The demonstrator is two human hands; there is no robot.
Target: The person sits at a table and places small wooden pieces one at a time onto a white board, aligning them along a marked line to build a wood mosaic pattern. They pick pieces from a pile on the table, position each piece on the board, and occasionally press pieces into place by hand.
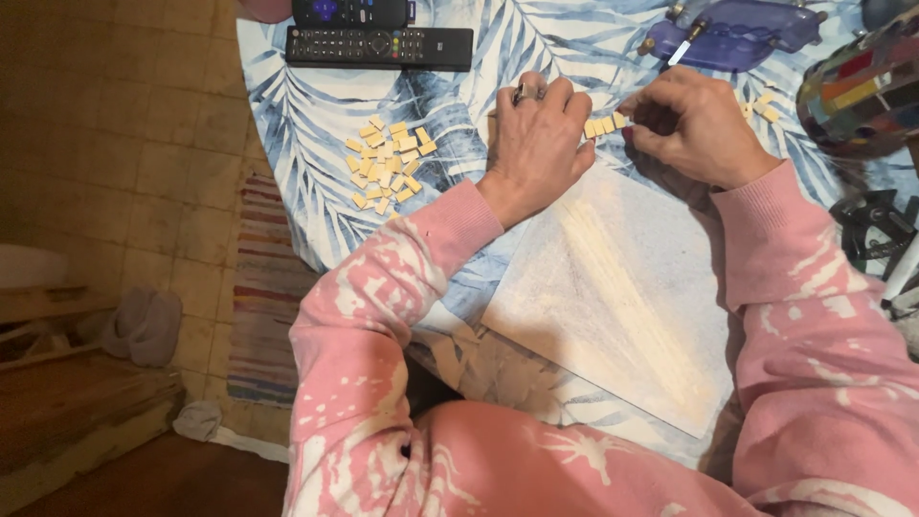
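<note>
A short row of small cream tiles is pinched at its right end by the right hand, fingers curled shut around it, up at twelve o'clock on the table. The left hand is pressed down just beside the row at its nine o'clock, fingers bent under and closed; whether a tile is held beneath cannot be told. Both hands are set at the far edge of a pale square board. A loose heap of tiles is seen at nine o'clock of the left hand, apart from it, on the leaf-printed cloth. Two remote controls are laid at eleven o'clock, a purple tool at one.
</note>
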